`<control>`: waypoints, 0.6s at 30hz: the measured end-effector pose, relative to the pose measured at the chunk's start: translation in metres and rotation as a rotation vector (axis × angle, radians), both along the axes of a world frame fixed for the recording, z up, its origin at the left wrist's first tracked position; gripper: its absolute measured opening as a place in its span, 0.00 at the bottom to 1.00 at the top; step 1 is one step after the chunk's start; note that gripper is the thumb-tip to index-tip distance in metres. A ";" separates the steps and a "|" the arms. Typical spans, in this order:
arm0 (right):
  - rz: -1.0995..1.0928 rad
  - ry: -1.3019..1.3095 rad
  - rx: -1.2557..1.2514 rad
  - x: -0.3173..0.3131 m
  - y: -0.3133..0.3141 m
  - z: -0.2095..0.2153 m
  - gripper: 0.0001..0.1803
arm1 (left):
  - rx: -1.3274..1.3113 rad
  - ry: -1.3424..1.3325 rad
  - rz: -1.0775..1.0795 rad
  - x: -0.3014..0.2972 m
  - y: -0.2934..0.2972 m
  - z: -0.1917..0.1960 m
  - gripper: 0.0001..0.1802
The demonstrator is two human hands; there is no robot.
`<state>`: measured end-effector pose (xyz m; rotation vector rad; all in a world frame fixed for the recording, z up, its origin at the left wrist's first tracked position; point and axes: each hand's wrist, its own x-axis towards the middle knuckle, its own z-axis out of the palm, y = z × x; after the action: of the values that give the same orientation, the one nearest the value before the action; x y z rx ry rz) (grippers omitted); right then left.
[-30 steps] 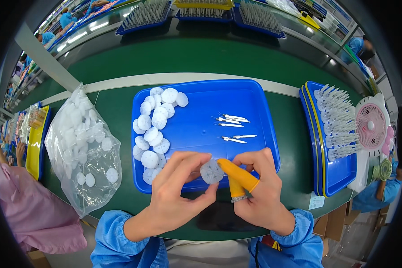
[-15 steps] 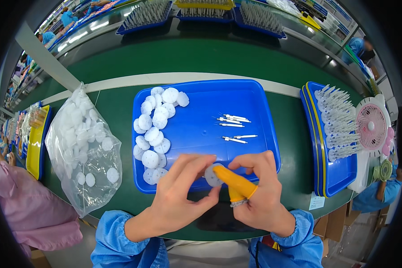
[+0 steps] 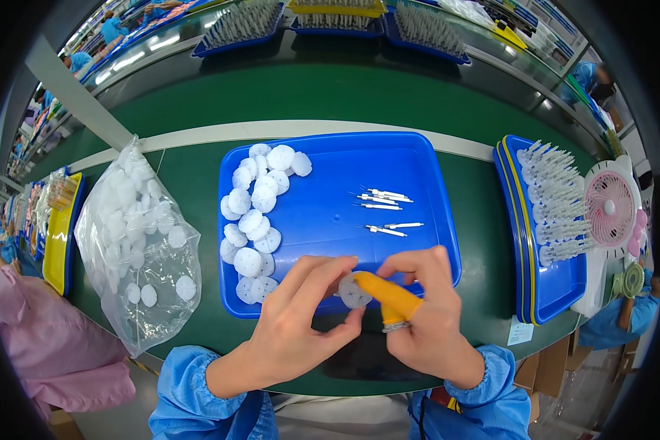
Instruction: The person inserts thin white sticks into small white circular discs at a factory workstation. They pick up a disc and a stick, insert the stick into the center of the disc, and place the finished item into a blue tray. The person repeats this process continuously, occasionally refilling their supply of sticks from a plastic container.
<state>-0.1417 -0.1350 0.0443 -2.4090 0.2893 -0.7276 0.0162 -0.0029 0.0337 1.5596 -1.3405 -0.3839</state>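
a: what do the hands have?
b: left hand (image 3: 301, 323) and right hand (image 3: 425, 315) meet over the near rim of the blue tray (image 3: 330, 220), both pinched on one white disc (image 3: 353, 291). an orange cot (image 3: 389, 297) covers the right thumb.
a: and beyond?
b: more discs (image 3: 257, 220) piled at the tray's left, thin pins (image 3: 385, 209) to the right. a clear bag (image 3: 136, 242) of discs lies left, a pink fan (image 3: 610, 209) far right.
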 end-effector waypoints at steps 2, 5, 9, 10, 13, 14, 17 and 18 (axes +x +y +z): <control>-0.024 -0.009 0.000 -0.004 -0.003 0.000 0.30 | 0.004 0.004 0.010 0.000 0.000 0.001 0.35; -0.023 -0.001 0.030 0.001 -0.002 -0.003 0.30 | -0.014 0.047 0.033 -0.001 0.000 -0.002 0.34; 0.005 -0.018 0.033 -0.004 -0.001 0.000 0.29 | -0.017 0.080 0.042 -0.001 0.000 -0.002 0.35; 0.001 -0.005 0.046 -0.002 0.001 0.000 0.28 | -0.012 0.079 0.037 -0.001 0.000 -0.002 0.35; 0.011 0.007 0.042 -0.002 0.003 0.002 0.28 | 0.004 0.066 0.041 0.000 0.001 -0.002 0.35; 0.020 0.006 0.035 -0.002 0.003 0.002 0.28 | 0.018 0.064 0.035 0.001 0.001 -0.002 0.35; 0.080 0.000 0.009 -0.003 0.003 -0.002 0.29 | 0.050 0.067 0.022 0.003 0.002 -0.001 0.36; 0.055 -0.008 0.021 -0.005 0.004 -0.002 0.29 | 0.054 0.073 0.023 0.003 0.002 0.000 0.36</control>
<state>-0.1466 -0.1310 0.0424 -2.3836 0.2257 -0.7065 0.0193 -0.0008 0.0336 1.5895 -1.2643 -0.4618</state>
